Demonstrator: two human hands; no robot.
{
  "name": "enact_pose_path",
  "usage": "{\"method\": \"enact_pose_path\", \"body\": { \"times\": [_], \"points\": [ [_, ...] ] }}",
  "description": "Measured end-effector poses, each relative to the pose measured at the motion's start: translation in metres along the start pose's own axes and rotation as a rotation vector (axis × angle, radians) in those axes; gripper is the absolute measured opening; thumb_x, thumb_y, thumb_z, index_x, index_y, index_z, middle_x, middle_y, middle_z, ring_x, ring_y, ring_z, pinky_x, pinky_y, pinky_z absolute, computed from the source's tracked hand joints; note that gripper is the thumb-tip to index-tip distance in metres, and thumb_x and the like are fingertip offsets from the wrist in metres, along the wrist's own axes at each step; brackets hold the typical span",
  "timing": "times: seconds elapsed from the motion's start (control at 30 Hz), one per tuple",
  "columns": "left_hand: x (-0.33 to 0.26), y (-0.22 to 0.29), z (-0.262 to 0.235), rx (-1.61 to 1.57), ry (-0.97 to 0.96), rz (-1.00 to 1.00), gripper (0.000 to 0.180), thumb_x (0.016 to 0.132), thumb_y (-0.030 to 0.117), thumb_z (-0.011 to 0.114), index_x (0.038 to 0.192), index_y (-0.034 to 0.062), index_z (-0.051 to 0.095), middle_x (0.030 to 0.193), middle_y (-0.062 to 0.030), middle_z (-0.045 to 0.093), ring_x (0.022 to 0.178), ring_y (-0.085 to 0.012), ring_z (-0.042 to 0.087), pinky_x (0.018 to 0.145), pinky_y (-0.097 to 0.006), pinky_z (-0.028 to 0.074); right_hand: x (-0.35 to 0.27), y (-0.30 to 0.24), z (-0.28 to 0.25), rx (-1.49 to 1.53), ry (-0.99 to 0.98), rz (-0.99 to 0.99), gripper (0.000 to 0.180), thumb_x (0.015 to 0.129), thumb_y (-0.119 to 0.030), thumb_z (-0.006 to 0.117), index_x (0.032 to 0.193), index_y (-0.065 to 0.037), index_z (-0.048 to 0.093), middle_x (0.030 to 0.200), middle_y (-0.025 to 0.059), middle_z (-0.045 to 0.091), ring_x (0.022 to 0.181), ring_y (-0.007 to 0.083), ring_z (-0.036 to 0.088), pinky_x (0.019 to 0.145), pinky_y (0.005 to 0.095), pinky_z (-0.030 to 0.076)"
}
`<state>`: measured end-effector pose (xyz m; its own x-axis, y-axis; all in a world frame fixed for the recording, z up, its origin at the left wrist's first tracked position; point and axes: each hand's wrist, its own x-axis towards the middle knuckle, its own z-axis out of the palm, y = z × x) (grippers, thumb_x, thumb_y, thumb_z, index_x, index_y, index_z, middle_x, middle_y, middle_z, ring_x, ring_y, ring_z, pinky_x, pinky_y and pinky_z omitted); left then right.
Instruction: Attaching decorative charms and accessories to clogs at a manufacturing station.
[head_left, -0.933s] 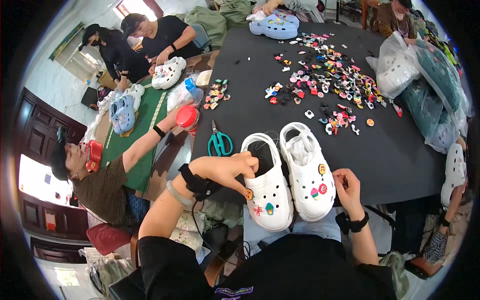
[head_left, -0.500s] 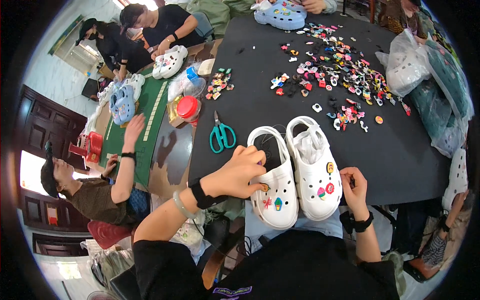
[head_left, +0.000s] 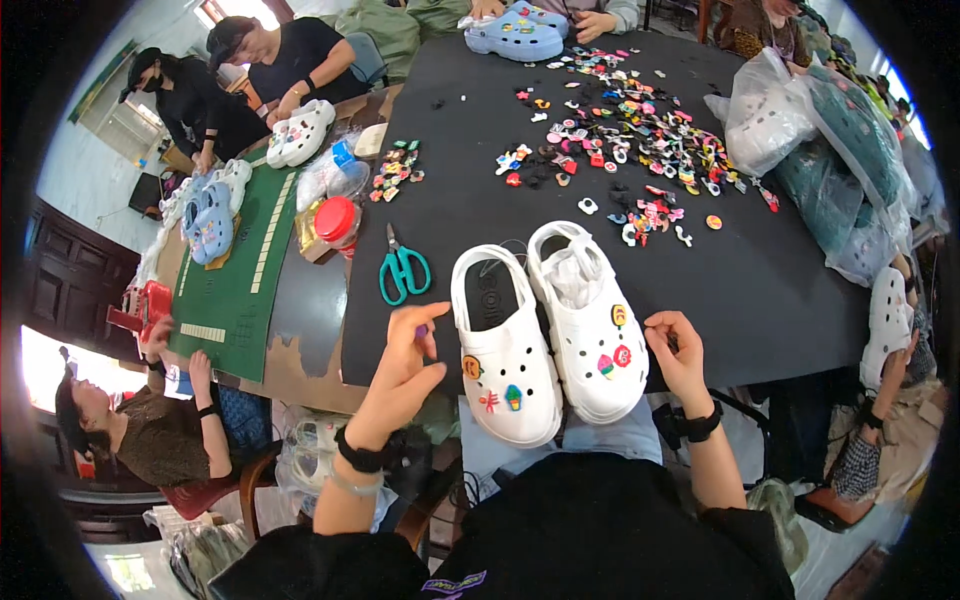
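Observation:
Two white clogs lie side by side in front of me, toes toward me: the left clog [head_left: 510,400] and the right clog [head_left: 598,370]. The left one carries an orange round charm [head_left: 472,367], a red charm [head_left: 489,402] and a green-and-blue charm [head_left: 513,397]. On the right one are a yellow charm, a pink charm and a red round charm [head_left: 622,356]. My left hand [head_left: 402,372] is open left of the clogs, thumb apart; a small purple patch shows among its bent fingers. My right hand [head_left: 680,352] is closed in a loose pinch beside the right clog; its contents are hidden.
Green-handled scissors [head_left: 404,275] lie left of the clogs. Many loose charms [head_left: 650,120] spread over the black table [head_left: 780,300], with a smaller group [head_left: 397,170] at left. Bagged clogs [head_left: 765,120] sit at the right edge. A red-lidded jar [head_left: 337,220] stands left; other people work around.
My left hand has drawn back leftward from the left clog, uncovering its orange charm. My right hand stays beside the right clog. The whole view has shifted, and the person at left has lowered an arm.

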<state>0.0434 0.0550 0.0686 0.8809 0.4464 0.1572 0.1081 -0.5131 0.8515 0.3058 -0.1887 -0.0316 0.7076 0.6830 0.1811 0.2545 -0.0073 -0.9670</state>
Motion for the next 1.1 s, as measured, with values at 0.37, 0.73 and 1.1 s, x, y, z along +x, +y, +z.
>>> {"method": "enact_pose_path", "body": {
  "times": [0.37,0.73,1.1],
  "points": [
    [-0.049,0.013,0.052,-0.760,0.313,-0.213,0.045,0.089,-0.011,0.047,0.133,-0.0046,0.043,0.119,-0.0178,0.057,0.109,-0.0261,0.059,0.095,-0.037,0.048,0.004,0.004,-0.015,0.260,-0.059,0.154,0.009,0.091,-0.006,0.056,0.099,-0.005,0.059,0.077,-0.0075,0.047,0.065,0.0011,0.038,0.059,0.0165,0.031],
    [-0.032,0.024,0.048,-0.021,0.231,0.014,0.027,0.075,-0.003,0.070,0.102,-0.0005,0.065,0.094,-0.0099,0.067,0.080,-0.0174,0.062,0.073,-0.029,0.048,0.003,-0.005,-0.012,0.180,-0.061,0.106,0.007,0.090,-0.002,0.057,0.097,-0.003,0.059,0.081,-0.0061,0.051,0.073,0.0021,0.044,0.067,0.0175,0.036],
    [0.026,0.047,0.052,0.272,-0.017,0.136,0.033,0.076,-0.002,0.065,0.109,0.0033,0.064,0.088,-0.0078,0.067,0.087,-0.0250,0.061,0.078,-0.034,0.046,-0.001,-0.002,-0.016,0.200,-0.074,0.098,0.007,0.090,-0.004,0.059,0.097,-0.003,0.060,0.080,-0.0056,0.052,0.073,0.0019,0.046,0.067,0.0173,0.037]
  ]
}}
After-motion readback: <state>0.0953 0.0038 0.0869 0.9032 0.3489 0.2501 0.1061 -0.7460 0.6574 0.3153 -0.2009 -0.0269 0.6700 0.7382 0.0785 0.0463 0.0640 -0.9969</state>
